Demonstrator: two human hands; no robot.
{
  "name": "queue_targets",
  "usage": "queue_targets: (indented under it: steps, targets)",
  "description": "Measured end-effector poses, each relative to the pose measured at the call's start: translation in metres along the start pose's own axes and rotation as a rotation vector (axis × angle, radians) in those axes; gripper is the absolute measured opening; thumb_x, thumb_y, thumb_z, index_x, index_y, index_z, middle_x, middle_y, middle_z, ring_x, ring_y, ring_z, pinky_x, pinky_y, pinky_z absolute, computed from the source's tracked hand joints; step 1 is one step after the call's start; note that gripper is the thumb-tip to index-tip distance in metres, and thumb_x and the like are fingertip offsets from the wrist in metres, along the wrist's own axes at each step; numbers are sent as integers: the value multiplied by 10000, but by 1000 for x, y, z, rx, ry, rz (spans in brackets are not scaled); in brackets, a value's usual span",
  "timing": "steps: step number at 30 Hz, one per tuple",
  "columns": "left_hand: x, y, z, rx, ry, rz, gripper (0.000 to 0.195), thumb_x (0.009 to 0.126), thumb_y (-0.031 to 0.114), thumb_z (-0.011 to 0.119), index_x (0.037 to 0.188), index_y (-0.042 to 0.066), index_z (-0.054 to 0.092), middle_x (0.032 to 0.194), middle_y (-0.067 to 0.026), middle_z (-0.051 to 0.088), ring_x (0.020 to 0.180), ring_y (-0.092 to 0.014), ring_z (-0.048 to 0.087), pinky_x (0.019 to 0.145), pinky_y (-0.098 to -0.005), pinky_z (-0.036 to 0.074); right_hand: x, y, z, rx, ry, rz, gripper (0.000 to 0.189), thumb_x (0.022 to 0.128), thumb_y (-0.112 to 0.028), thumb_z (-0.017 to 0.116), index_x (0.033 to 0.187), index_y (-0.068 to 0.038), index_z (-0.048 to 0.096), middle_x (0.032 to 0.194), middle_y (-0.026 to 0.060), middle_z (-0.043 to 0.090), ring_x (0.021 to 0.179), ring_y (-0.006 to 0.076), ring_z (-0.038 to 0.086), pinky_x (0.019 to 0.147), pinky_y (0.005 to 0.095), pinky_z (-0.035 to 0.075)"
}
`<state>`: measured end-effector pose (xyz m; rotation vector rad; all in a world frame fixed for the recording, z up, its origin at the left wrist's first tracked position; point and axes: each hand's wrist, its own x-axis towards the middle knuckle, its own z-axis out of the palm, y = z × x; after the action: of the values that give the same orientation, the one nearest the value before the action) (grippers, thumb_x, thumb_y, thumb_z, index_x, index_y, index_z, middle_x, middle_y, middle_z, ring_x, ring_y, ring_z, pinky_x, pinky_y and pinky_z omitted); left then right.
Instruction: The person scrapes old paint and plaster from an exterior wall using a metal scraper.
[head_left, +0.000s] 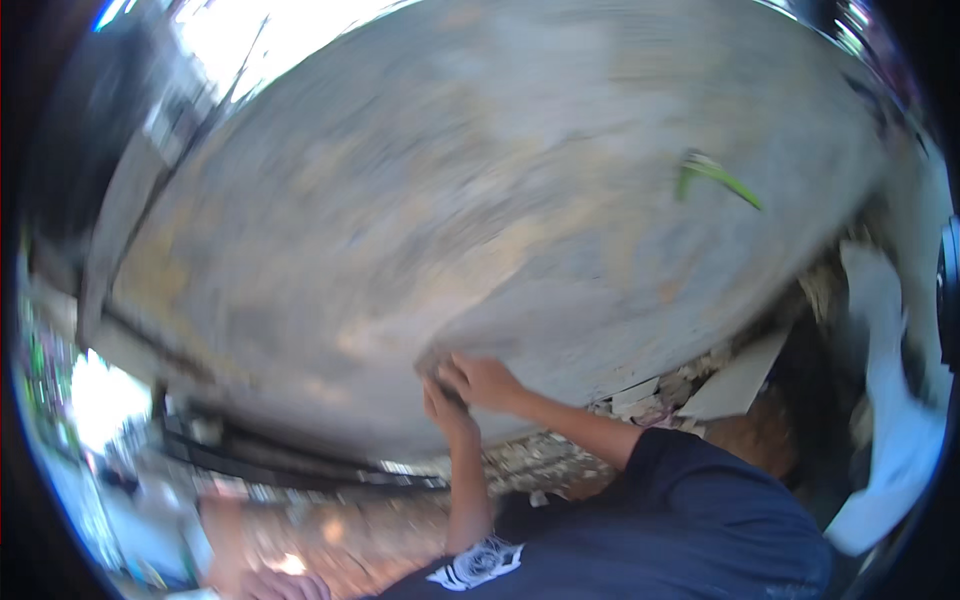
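Both hands meet at the near edge of a large grey slab (390, 247), mottled with yellowish patches. My left hand (448, 411) and my right hand (480, 380) close together around a small grey-brown block (430, 362). The block rests on or just above the slab; blur hides which, and its material is unclear. Farther off to the right, a bent bright-green object (720, 177) with a pale end lies on the slab, away from both hands.
Rubble and broken pieces (547, 457) lie below the slab's near edge. A pale flat board piece (739, 375) and a crumpled white sheet (881, 450) are at the right. Another person's hand (281, 585) shows at the lower left. Dark beams (247, 450) run along the left.
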<state>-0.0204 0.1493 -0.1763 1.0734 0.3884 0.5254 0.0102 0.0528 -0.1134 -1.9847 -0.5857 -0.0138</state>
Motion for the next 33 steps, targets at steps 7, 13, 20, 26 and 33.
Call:
queue_targets:
  steps: [7,13,20,26,33]
  targets:
    - [-56,-29,45,373,-393,19,380,959,312,376,984,-23,554,855,-66,578,737,-122,526,648,-280,432,-107,48,-73,33,252,378,499,855,-419,489,1155,-23,446,753,145,616,692,329,601,648,408,461]
    - [-100,-77,111,513,-712,57,400,959,303,376,859,-39,556,751,-44,571,663,-102,494,598,-267,415,-179,82,-112,-210,518,378,624,834,-389,542,1272,-4,321,1136,238,473,1047,386,477,838,417,420]
    - [-169,-135,199,679,-890,166,406,954,295,381,825,-51,550,695,-66,563,629,-109,479,571,-294,394,-245,139,-205,-52,557,413,777,793,-358,617,1343,11,210,1239,288,372,1142,424,396,957,425,345]
    - [-228,-169,261,651,-830,127,412,948,292,391,797,-57,551,658,-83,555,596,-126,461,555,-310,382,-289,163,-296,-141,454,408,902,753,-382,657,1381,-7,129,1333,264,292,1231,401,314,1022,424,278]
    - [-268,-153,284,955,-783,207,389,927,274,404,818,-60,570,716,-187,604,635,-283,583,587,-391,406,-292,134,-306,-945,93,289,768,775,-224,574,1389,-19,160,1439,187,162,1352,330,93,1040,569,137]
